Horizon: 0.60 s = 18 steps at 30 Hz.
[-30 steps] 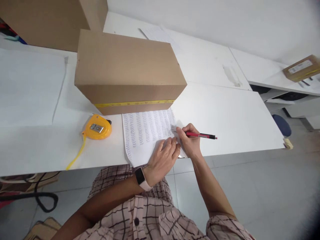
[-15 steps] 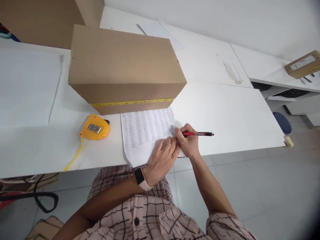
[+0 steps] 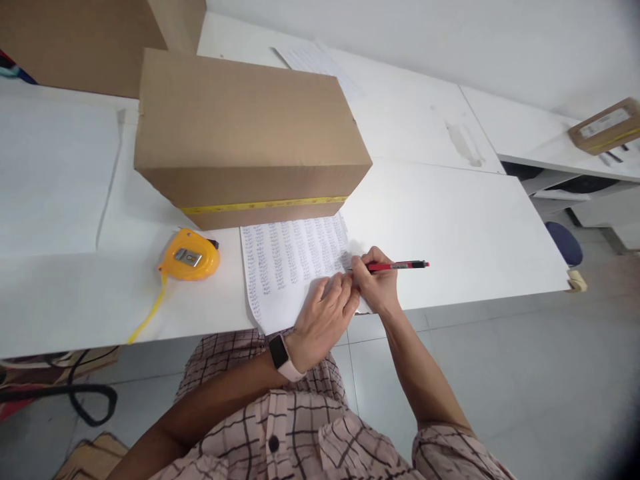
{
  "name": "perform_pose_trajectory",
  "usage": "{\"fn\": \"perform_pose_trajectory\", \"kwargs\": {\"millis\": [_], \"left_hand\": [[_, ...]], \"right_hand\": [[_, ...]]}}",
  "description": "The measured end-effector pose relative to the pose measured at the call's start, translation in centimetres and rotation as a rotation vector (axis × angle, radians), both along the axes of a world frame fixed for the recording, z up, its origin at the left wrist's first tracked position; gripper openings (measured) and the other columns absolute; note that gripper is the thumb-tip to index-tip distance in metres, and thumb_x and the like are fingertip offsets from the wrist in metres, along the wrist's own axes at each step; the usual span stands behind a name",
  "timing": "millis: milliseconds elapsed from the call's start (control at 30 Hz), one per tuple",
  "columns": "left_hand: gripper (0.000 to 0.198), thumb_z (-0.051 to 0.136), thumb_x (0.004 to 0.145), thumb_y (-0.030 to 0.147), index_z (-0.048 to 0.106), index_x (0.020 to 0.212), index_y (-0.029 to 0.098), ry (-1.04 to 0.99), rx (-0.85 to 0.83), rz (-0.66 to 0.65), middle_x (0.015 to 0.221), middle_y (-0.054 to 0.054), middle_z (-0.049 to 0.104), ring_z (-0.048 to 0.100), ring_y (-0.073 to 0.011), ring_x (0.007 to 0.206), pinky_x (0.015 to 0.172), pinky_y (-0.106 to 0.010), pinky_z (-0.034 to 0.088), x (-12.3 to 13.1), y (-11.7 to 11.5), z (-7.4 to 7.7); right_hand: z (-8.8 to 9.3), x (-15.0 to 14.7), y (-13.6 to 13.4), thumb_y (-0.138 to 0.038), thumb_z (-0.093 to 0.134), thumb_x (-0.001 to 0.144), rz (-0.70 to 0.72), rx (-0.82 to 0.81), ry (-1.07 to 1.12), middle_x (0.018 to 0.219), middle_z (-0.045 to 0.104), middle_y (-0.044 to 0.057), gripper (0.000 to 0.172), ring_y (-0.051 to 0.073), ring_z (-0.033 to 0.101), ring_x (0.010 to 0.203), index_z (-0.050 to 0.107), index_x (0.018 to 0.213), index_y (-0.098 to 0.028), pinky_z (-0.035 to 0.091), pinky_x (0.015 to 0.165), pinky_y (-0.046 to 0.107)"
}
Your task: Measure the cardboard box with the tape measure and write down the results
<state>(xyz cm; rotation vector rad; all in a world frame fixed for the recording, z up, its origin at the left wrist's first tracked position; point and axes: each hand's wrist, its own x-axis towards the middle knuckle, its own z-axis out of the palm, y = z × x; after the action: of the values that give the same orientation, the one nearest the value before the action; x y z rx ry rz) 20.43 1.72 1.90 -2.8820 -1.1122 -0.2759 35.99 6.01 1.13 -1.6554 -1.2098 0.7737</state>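
A sheet of paper (image 3: 280, 267) covered in columns of blue handwriting lies at the table's front edge. My left hand (image 3: 325, 313) rests flat on its lower right part, fingers stretched out. Close beside it, my right hand (image 3: 377, 280) grips a red and black pen (image 3: 403, 265), whose tip end is at the paper's right side. The exact tip is hard to make out. Behind the paper, a closed cardboard box (image 3: 250, 127) has a yellow tape measure blade (image 3: 265, 205) along its front. An orange tape measure (image 3: 190, 257) sits to the left.
The white table (image 3: 450, 233) runs to the right, where its corner has a beige guard (image 3: 577, 281). A larger cardboard box (image 3: 75, 47) stands back left. Other papers (image 3: 320, 63) lie behind the middle box. A small labelled box (image 3: 607, 127) is far right, a blue stool (image 3: 564, 243) below.
The view has shifted very slightly. My right hand and the pen have barely moved; my left hand stays on the paper.
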Motion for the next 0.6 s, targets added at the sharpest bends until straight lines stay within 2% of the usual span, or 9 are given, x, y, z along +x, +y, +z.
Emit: {"fn": "perform_pose_trajectory", "kwargs": {"millis": [467, 600], "left_hand": [[0.043, 0.038, 0.105, 0.018, 0.052, 0.145, 0.011, -0.002, 0.018, -0.001, 0.151, -0.015, 0.054, 0.050, -0.0278, 0.138, 0.113, -0.043, 0.043, -0.05, -0.01, -0.06], [0.043, 0.037, 0.105, 0.018, 0.052, 0.145, 0.012, 0.006, 0.037, 0.003, 0.151, -0.013, 0.053, 0.050, -0.0272, 0.137, 0.112, -0.043, 0.045, -0.03, -0.02, 0.00]], "right_hand": [[-0.35, 0.09, 0.11, -0.033, 0.067, 0.082, -0.012, 0.020, 0.018, 0.057, 0.043, -0.006, 0.034, 0.010, 0.038, 0.053, 0.041, 0.063, -0.023, 0.036, 0.052, 0.025], [-0.13, 0.08, 0.16, -0.033, 0.066, 0.082, -0.054, 0.019, -0.001, 0.057, 0.041, -0.007, 0.033, 0.010, 0.037, 0.053, 0.041, 0.062, -0.023, 0.035, 0.052, 0.025]]}}
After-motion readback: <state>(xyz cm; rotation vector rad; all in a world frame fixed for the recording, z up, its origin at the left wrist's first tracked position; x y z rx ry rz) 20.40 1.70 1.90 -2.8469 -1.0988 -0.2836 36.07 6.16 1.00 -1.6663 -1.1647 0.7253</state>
